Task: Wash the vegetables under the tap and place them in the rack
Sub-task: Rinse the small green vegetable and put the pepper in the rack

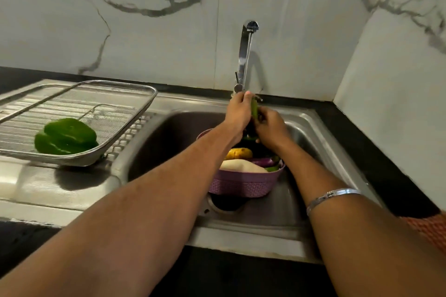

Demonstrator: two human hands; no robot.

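Both hands are up at the spout of the tap [245, 55], working on one slim green vegetable [254, 109], so the washing step looks to be in hand. The left hand [239, 109] curls its fingers round the vegetable's upper end, right beneath the spout; the right hand [271, 126] closes on its lower part, just beside the left. Whether water is running cannot be made out. Directly under the fingers, inside the sink [169, 132], sits a purple basket [243, 184] with unwashed pieces: a yellowish one [239, 153], a pale one [241, 166] and a purple brinjal [264, 161]. Well off to the left of the fingers, the wire rack [79, 94] on the drainboard already holds a green capsicum [66, 136]. Next, probably, one hand should carry the rinsed vegetable leftward into the rack beside the capsicum.
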